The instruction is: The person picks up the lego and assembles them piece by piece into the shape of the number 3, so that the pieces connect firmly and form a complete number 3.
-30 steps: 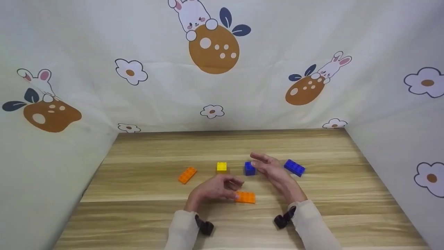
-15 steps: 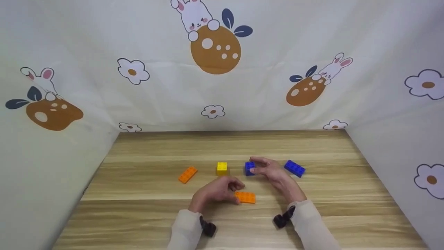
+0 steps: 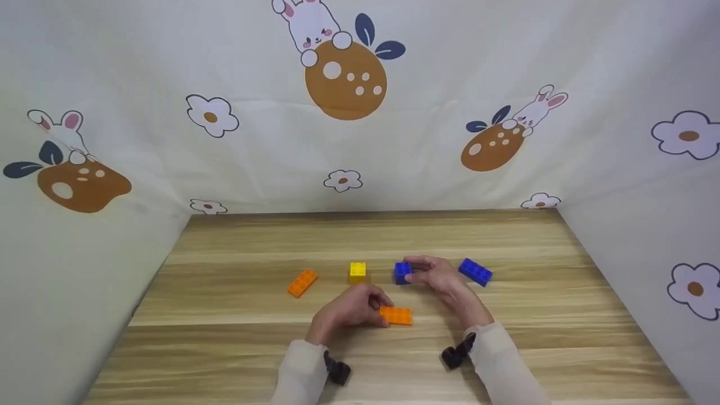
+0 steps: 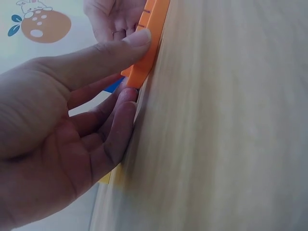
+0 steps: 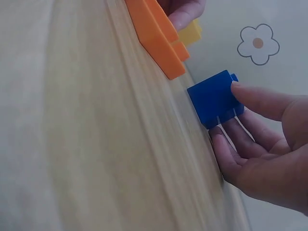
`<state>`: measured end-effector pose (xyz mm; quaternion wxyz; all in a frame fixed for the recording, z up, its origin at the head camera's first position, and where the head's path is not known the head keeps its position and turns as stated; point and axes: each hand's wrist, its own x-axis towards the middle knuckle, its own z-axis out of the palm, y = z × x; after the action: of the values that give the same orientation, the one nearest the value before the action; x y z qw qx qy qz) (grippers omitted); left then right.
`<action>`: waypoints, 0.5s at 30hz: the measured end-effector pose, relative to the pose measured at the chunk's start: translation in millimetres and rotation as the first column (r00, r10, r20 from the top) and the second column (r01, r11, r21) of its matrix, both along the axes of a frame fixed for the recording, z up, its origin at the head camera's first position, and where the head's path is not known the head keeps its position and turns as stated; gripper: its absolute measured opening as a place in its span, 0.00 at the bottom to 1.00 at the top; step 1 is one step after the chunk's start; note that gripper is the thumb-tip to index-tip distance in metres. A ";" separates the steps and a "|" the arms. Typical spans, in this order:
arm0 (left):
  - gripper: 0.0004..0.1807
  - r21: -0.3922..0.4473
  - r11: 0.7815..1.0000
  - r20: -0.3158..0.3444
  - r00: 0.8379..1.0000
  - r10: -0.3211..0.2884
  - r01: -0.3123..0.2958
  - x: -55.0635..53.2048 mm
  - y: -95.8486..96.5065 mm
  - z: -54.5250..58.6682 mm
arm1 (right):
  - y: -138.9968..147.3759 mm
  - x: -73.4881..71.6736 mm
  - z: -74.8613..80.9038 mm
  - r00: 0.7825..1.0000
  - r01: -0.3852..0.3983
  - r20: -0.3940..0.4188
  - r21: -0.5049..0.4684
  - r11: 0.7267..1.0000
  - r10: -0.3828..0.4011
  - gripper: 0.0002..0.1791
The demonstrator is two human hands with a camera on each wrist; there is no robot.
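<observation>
My left hand (image 3: 350, 306) pinches the left end of an orange eight-stud toy brick (image 3: 397, 315) between thumb and fingers. In the left wrist view the thumb lies across the orange brick (image 4: 153, 36), whose far end runs out of frame. My right hand (image 3: 447, 283) has its thumb and fingers on either side of a small square blue brick (image 3: 402, 273) and grips it from the right. That blue brick (image 5: 215, 98) looks to be at table level in the right wrist view. Behind the left hand stands a small yellow brick (image 3: 358, 272), untouched.
A second orange brick (image 3: 302, 283) lies slanted to the left on the wooden table (image 3: 236, 242). To the right of the right hand lies a long blue brick (image 3: 476, 272). A patterned cloth (image 3: 270, 146) surrounds the back and sides of the table.
My left thumb and fingers have closed on the orange brick, which has risen slightly. My right thumb and fingers have closed in on the small blue brick, which stays about where it was.
</observation>
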<state>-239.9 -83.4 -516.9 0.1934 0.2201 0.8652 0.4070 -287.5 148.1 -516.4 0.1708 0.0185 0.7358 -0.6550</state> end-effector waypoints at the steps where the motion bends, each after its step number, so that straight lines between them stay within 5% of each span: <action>1: 0.17 0.002 1.000 0.003 1.000 0.006 -0.006 0.1 -0.1 -0.4 | -0.6 0.8 0.0 1.000 0.002 -0.001 0.008 1.000 -0.002 0.27; 15: 0.16 0.010 0.998 0.051 0.997 0.063 -0.064 0.3 -0.8 3.4 | 5.1 14.3 31.2 0.996 -0.023 -0.088 0.045 0.999 0.027 0.26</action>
<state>-239.5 -84.2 -513.5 0.2010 0.1831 0.8643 0.4232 -273.2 153.2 -485.1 0.1458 -0.0160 0.7569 -0.6369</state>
